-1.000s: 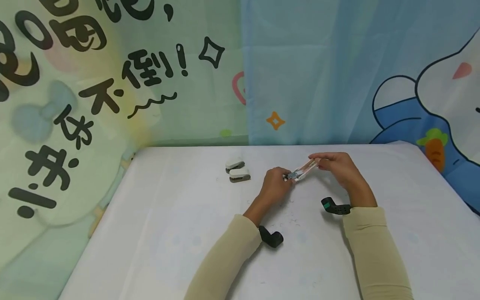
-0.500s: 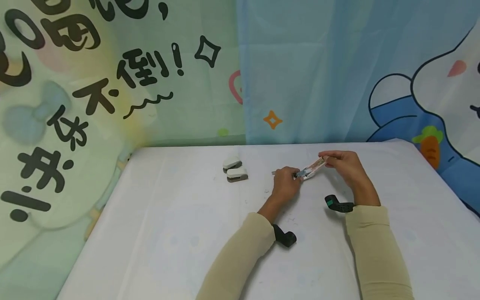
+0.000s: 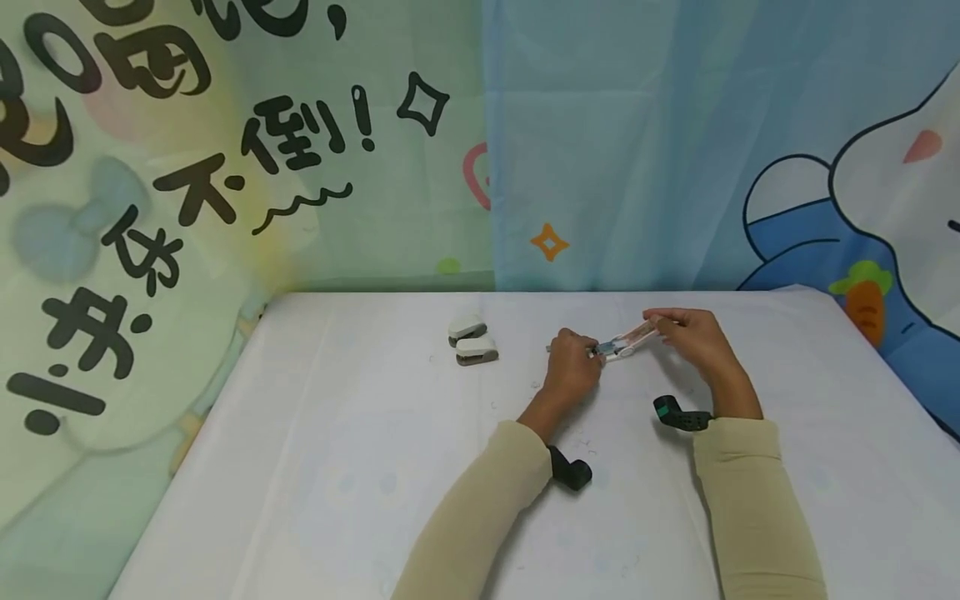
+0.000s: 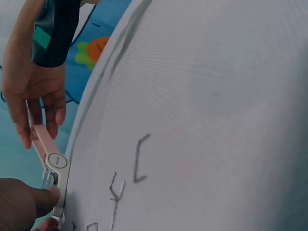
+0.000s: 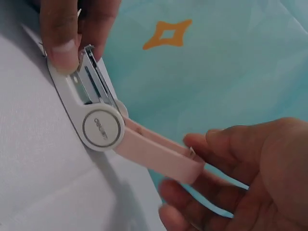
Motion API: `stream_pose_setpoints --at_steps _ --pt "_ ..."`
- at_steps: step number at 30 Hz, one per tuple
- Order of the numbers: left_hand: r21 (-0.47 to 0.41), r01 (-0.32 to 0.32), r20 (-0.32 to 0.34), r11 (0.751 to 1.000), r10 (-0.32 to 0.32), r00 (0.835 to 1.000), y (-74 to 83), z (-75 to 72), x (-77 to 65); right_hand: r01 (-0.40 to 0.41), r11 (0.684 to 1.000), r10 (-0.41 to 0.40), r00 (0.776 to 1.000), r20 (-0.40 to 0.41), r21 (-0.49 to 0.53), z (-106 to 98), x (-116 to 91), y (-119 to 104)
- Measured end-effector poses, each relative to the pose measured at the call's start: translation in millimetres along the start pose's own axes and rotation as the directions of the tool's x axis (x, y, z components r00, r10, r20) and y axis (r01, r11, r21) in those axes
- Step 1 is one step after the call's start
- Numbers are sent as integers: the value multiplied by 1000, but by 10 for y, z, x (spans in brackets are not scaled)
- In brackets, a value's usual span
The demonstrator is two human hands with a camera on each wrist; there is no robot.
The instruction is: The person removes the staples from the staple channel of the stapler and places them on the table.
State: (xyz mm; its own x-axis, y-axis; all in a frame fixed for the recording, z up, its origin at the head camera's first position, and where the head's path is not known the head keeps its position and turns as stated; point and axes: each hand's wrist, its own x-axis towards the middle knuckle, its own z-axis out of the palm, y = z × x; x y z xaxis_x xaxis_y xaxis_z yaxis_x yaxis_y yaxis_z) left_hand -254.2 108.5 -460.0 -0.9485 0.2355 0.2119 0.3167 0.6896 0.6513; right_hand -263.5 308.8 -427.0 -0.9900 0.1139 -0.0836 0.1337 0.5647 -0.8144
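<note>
A pink and white stapler (image 3: 633,339) is spread wide open between my two hands, above the far part of the table. My left hand (image 3: 573,367) grips its white base, the thumb by the metal staple channel (image 5: 91,79) in the right wrist view. My right hand (image 3: 693,337) pinches the free end of the pink upper arm (image 5: 159,156). In the right wrist view a round white hinge cap (image 5: 102,128) joins the two halves. The left fingers hide the far end of the base.
Two small white and grey staplers, one nearer (image 3: 477,350) and one behind (image 3: 467,327), stand left of my hands. Loose bent staples (image 4: 137,159) lie on the white tablecloth. A small grey piece (image 3: 549,348) lies by my left hand. A printed curtain hangs behind the table.
Both hands have moved a little to the right with the open stapler between them. The small grey piece left of my left hand has come into sight.
</note>
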Motion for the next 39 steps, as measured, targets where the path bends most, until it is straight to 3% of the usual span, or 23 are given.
stream_pose_setpoints --at_steps 5,10,13,16,21,28,33,39 --pt "11 -4 17 1000 4 1000 -8 -30 16 116 985 -127 989 -73 -131 50 -98 -221" --pt "9 -16 7 1000 16 1000 -56 -99 -13 292 937 -322 936 -146 -193 160 -136 -377" --pt "14 -31 -16 999 32 999 -136 -212 -35 369 910 -398 906 -147 -188 281 -113 -472" --pt "47 -62 -31 997 64 998 -228 -371 -53 427 890 -443 894 -74 -163 391 -97 -559" --pt "67 -119 11 991 118 993 -407 -736 -69 501 861 -485 860 156 -89 507 -101 -712" --pt "-46 -157 101 987 161 982 -715 -1247 -148 563 825 -530 745 404 44 767 65 -986" --pt "-46 -153 62 987 156 986 -927 -1436 -223 566 820 -532 700 477 84 1052 156 -1101" --pt "-62 -137 9 989 138 990 -1096 -1584 -306 581 806 -548 666 505 109 1365 216 -1139"
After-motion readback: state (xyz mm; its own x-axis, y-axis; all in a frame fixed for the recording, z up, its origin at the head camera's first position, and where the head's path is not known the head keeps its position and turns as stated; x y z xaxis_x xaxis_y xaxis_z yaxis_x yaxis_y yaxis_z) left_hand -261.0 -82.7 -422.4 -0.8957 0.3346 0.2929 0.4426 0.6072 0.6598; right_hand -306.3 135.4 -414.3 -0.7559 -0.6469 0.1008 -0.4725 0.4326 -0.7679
